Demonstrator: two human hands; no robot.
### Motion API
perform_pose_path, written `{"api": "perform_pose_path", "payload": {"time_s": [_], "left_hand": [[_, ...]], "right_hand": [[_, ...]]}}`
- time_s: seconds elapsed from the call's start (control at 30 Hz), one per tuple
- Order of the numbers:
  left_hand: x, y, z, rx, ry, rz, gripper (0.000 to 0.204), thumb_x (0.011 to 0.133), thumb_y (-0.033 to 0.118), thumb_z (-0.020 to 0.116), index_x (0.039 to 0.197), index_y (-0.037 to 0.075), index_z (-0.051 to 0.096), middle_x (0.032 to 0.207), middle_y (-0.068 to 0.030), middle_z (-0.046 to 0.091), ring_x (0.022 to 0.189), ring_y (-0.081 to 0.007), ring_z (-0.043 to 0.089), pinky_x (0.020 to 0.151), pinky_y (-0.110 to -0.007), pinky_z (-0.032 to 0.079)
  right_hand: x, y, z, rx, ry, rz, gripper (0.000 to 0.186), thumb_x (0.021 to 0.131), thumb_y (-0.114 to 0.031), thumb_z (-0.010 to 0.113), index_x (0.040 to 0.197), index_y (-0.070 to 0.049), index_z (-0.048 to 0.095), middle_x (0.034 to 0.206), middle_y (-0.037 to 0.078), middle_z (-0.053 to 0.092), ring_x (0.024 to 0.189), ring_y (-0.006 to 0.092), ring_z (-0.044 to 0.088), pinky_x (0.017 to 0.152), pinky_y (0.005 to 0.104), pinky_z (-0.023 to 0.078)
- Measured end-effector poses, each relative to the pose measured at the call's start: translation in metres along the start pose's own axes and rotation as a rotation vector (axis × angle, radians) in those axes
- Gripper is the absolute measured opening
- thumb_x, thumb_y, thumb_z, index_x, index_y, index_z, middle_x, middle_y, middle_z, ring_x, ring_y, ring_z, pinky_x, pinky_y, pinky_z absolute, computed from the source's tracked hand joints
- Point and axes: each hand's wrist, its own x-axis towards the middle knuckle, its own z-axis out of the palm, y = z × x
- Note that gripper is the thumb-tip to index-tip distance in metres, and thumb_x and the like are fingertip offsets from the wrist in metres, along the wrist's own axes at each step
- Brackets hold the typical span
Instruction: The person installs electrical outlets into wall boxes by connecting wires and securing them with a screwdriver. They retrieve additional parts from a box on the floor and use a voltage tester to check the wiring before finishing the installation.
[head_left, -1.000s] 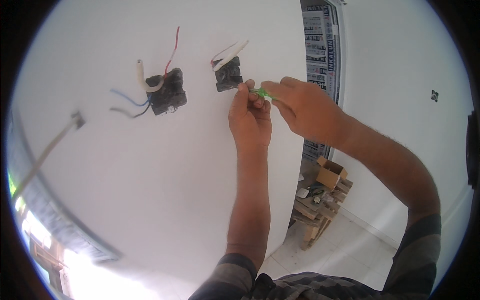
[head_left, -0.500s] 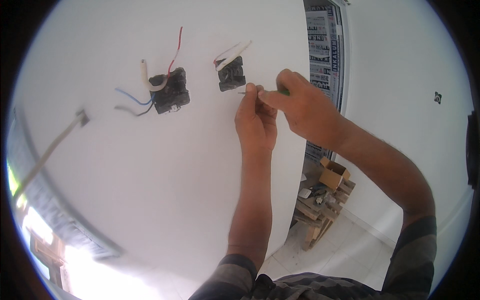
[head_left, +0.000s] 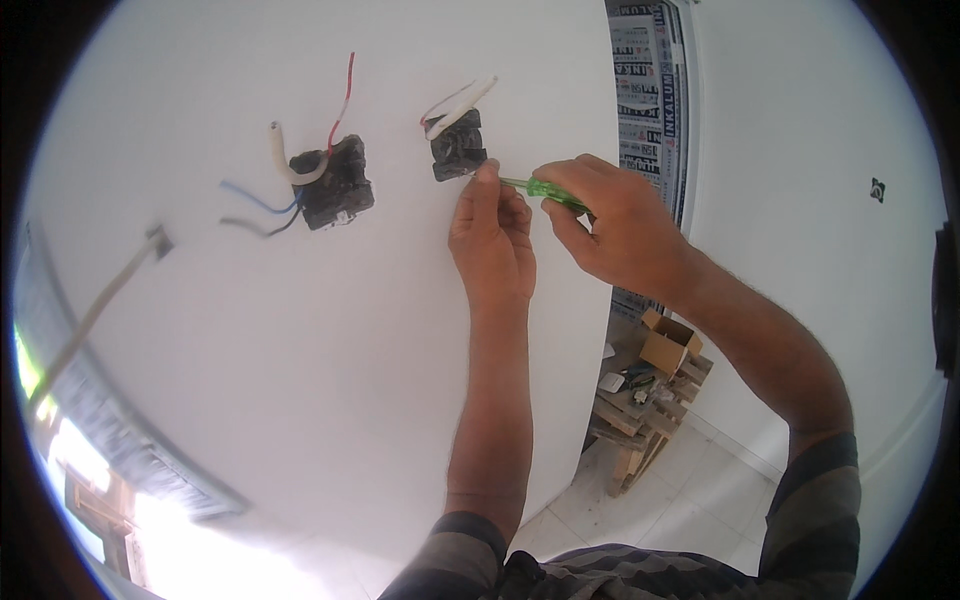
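In my right hand is a screwdriver with a clear green handle, its thin shaft pointing left. The shaft runs to the pinched thumb and forefinger of my left hand. Whatever small thing sits between those fingertips is hidden. My left fingertips are just below the lower right corner of a dark recessed wall box, out of which a white cable and thin wires stick up.
A larger dark wall box to the left has red, blue and black wires and a curled white cable coming out. Farther left, a grey cable hangs from the wall. A cardboard box rests on a wooden stand at lower right.
The green handle, mostly hidden in my right hand before, now shows. My left hand has shifted left and sits closer to the small wall box, and the gap between my hands has widened.
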Motion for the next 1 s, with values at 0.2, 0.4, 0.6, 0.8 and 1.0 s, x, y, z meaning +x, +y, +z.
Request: {"api": "perform_pose_path", "payload": {"time_s": [0.2,0.4,0.6,0.8,1.0], "left_hand": [[0.001,-0.002,0.003,-0.002,0.001,0.026,0.016,0.099,0.021,0.069,0.099,0.005,0.067,0.076,0.0030,0.056,0.068,-0.0057,0.051,0.062,-0.021,0.042],[0.003,-0.003,0.004,-0.007,0.046,0.033,0.017,0.099,0.021,0.070,0.099,0.005,0.067,0.076,0.0032,0.055,0.069,-0.0052,0.050,0.063,-0.021,0.042],[0.003,-0.004,0.006,-0.020,0.064,0.022,0.016,0.098,0.020,0.070,0.099,0.005,0.067,0.077,0.0035,0.056,0.070,-0.0048,0.051,0.064,-0.020,0.044],[0.003,-0.005,0.007,-0.033,0.084,0.018,0.017,0.098,0.020,0.071,0.100,0.004,0.068,0.077,0.0036,0.056,0.071,-0.0044,0.051,0.064,-0.020,0.044],[0.000,-0.004,0.004,-0.014,0.044,0.019,0.023,0.099,0.025,0.070,0.099,0.002,0.068,0.078,0.0024,0.058,0.071,-0.0057,0.052,0.063,-0.021,0.044]], "right_hand": [[0.001,0.004,0.007,0.045,0.031,0.020,0.009,0.091,-0.007,0.062,0.096,0.001,0.060,0.077,0.018,0.063,0.067,0.0344,0.064,0.061,0.0439,0.050],[0.004,0.005,0.007,0.124,-0.022,0.116,0.012,0.092,-0.009,0.061,0.095,0.002,0.062,0.072,0.020,0.065,0.062,0.0350,0.065,0.058,0.0426,0.049],[0.008,-0.001,0.002,0.160,-0.073,0.247,0.018,0.094,-0.013,0.058,0.094,0.004,0.065,0.071,0.020,0.066,0.059,0.0322,0.064,0.058,0.0404,0.049],[0.005,0.002,0.006,0.175,-0.041,0.229,0.019,0.095,-0.014,0.058,0.094,0.003,0.065,0.072,0.020,0.066,0.058,0.0301,0.064,0.058,0.0412,0.049],[0.011,-0.005,0.003,0.151,-0.083,0.248,0.016,0.095,-0.013,0.060,0.097,0.002,0.066,0.071,0.016,0.065,0.059,0.0241,0.061,0.056,0.0369,0.047]]}}
